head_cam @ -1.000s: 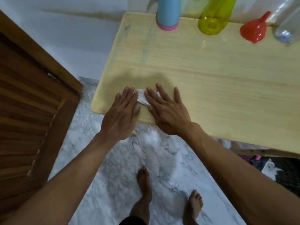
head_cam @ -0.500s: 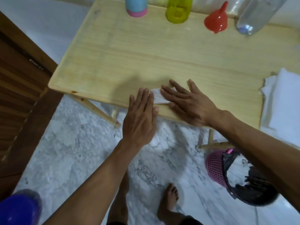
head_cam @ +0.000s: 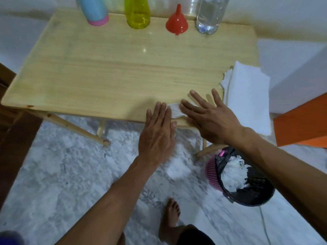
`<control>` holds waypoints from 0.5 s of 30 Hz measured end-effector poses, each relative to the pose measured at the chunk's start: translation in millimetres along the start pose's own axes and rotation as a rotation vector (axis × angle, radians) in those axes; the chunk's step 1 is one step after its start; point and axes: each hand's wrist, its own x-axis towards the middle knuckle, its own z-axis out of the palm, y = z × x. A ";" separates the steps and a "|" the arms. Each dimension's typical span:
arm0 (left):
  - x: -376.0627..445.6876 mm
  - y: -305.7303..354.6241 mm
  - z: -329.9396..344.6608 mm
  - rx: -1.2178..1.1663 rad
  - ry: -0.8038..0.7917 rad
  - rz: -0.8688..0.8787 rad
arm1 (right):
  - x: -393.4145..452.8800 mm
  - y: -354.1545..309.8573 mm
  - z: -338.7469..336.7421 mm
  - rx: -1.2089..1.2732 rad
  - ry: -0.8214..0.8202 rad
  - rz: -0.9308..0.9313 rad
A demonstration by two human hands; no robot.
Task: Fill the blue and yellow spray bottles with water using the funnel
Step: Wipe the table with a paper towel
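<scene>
White tissue (head_cam: 174, 110) lies flat under your fingers at the near edge of the wooden table (head_cam: 106, 71), most likely so you can wipe the top before any water is poured. Your right hand (head_cam: 207, 119) is spread wide, fingers straight and apart, pressing down on the tissue's right part. Your left hand (head_cam: 157, 131) lies flat too, fingers straight and close together, its tips touching the tissue's left end while the palm hangs off the table edge. Neither hand grips anything.

Along the far edge, well apart from your hands, stand the task's things in a row: the blue spray bottle (head_cam: 95, 11) with a pink base, the yellow spray bottle (head_cam: 137, 14), the red funnel (head_cam: 177, 23) resting mouth-down with its spout up, and a clear water bottle (head_cam: 208, 16). Their tops are cut off by the frame.

A stack of white cloth (head_cam: 247, 92) sits at the table's right end. Below it, a pink bin (head_cam: 235, 175) with a black liner holds crumpled tissue, probably where this one belongs. Filling looks not yet begun.
</scene>
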 end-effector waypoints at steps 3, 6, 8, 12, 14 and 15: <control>-4.9 12.6 4.8 -0.032 0.003 0.024 | -15.6 -4.5 2.6 -0.058 0.025 0.018; -13.3 21.3 2.0 -0.099 -0.049 0.007 | -28.9 -13.0 -2.5 -0.019 0.017 0.027; -19.9 27.1 -8.9 -0.162 -0.104 -0.016 | -38.9 -21.7 -12.7 0.069 -0.020 0.066; -34.7 44.5 -56.7 -0.276 -0.189 -0.081 | -60.1 -47.5 -55.8 0.478 -0.151 0.268; -43.4 54.6 -85.8 -0.317 -0.156 -0.097 | -71.0 -59.9 -81.8 0.740 -0.148 0.401; -47.2 58.3 -99.7 -0.327 -0.131 -0.092 | -75.9 -64.9 -93.6 0.856 -0.093 0.462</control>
